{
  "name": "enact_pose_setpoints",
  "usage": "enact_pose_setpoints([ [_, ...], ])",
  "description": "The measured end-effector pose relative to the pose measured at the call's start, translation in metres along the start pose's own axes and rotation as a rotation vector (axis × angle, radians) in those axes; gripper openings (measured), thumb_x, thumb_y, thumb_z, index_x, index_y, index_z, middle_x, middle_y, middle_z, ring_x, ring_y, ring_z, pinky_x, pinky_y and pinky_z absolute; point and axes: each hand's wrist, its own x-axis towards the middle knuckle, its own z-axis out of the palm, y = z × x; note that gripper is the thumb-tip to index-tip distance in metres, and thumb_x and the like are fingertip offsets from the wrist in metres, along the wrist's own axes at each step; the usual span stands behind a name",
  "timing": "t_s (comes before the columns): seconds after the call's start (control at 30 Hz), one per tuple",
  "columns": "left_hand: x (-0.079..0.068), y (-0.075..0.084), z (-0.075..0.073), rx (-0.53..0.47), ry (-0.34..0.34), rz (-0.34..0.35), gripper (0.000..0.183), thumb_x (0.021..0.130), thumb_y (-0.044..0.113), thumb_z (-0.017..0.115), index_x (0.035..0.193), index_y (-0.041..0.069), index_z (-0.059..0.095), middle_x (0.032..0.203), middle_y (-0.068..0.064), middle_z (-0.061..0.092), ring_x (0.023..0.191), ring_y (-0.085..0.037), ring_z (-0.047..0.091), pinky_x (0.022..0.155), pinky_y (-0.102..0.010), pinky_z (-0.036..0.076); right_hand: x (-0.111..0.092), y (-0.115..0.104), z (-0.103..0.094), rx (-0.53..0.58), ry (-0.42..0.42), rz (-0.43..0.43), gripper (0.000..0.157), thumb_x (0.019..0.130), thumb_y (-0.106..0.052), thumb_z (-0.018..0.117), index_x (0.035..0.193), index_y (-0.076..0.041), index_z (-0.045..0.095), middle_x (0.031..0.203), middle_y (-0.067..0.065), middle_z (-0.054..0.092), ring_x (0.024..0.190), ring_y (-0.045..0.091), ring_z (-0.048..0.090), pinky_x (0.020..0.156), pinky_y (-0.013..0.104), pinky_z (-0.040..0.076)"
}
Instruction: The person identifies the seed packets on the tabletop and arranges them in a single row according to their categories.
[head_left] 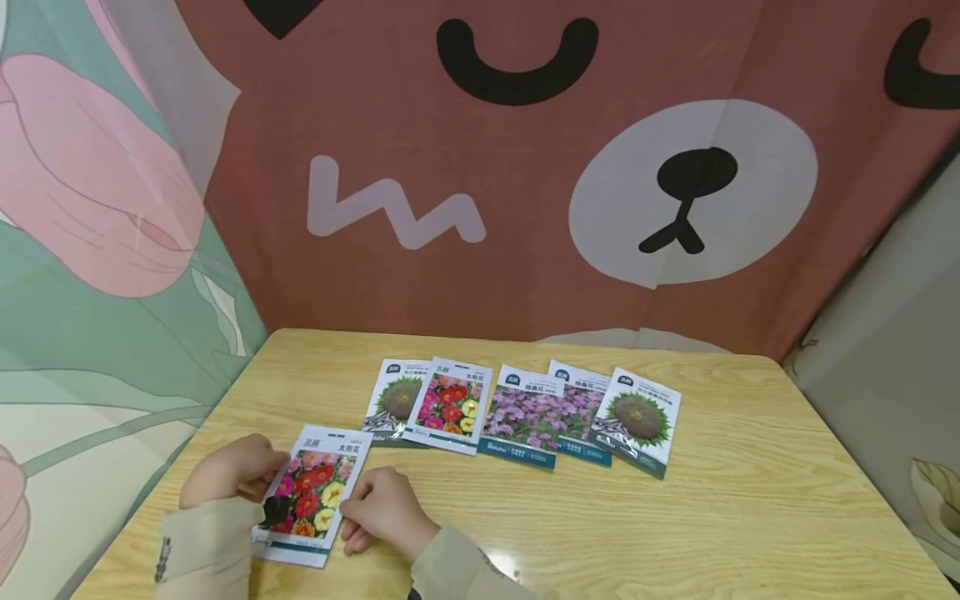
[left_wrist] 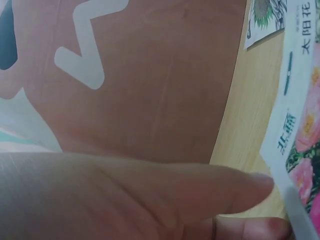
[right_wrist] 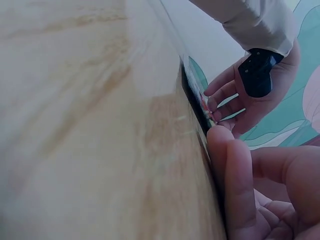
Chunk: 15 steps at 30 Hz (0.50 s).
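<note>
A seed packet with a picture of red, pink and yellow flowers is at the table's front left, between both hands. My left hand grips its left edge; in the left wrist view the thumb meets the packet's white border. On the opposite side, my right hand pinches the right edge with curled fingers. Seen low from the right wrist, the packet appears as a thin edge close to the tabletop, with fingertips of both hands at it.
Behind, several packets lie overlapping in a row: a spiky seed-head packet, a red-flower packet, two purple-flower packets and another seed-head packet. The wooden table meets a printed bear curtain at its back.
</note>
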Motion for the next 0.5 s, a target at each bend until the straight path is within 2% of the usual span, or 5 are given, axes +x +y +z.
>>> enact_pose_setpoints([
  [0.27,-0.0023,0.0024,-0.0020,0.017,0.005,-0.017,0.030,0.104,0.021,0.048,0.088,-0.004,0.052,0.078,-0.010,0.054,0.070,-0.021,0.056,0.065,-0.033,0.054,0.0004,-0.0004,0.0000,0.008,0.004,0.005,0.013,0.091,0.001,0.067,0.083,-0.005,0.059,0.059,0.013,0.066,0.042,0.016,0.062,0.041,0.025,0.053],
  [0.5,-0.0040,0.0051,-0.0012,0.037,0.019,-0.012,0.031,0.105,0.023,0.048,0.088,-0.003,0.049,0.077,-0.010,0.052,0.067,-0.020,0.051,0.061,-0.030,0.048,-0.0004,-0.0005,-0.0074,0.084,-0.012,0.017,0.006,0.093,-0.001,0.061,0.097,-0.003,0.058,0.064,0.016,0.066,0.050,0.028,0.068,0.047,0.031,0.058],
])
